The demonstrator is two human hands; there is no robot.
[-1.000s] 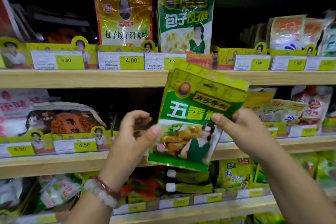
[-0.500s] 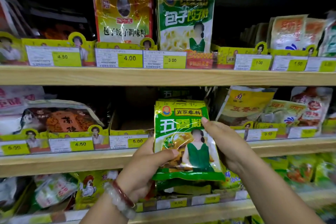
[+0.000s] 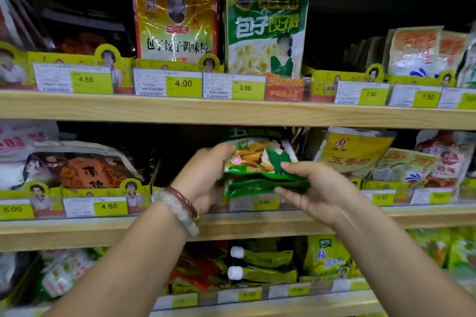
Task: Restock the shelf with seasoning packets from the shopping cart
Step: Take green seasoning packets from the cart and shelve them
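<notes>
A small stack of green five-spice seasoning packets (image 3: 257,162) is tipped back into the middle shelf (image 3: 77,231), above the 3.00 price tag (image 3: 262,202). Their tops reach into the dark slot and their bottom edges face me. My left hand (image 3: 203,175), with two bead bracelets at the wrist, grips the stack's left side. My right hand (image 3: 311,188) holds the lower right corner, thumb on the front. The shopping cart is out of view.
A yellow five-spice packet (image 3: 353,149) stands right of the slot and a dark orange-labelled pack (image 3: 85,170) lies to the left. The upper shelf (image 3: 231,110) holds a gold packet (image 3: 175,18) and a green-white packet (image 3: 265,28). Bottles and bags fill the lower shelf.
The green packets went from upright in front of the shelves down and inward, then tilted back into the middle shelf slot. Both hands followed, still holding them.
</notes>
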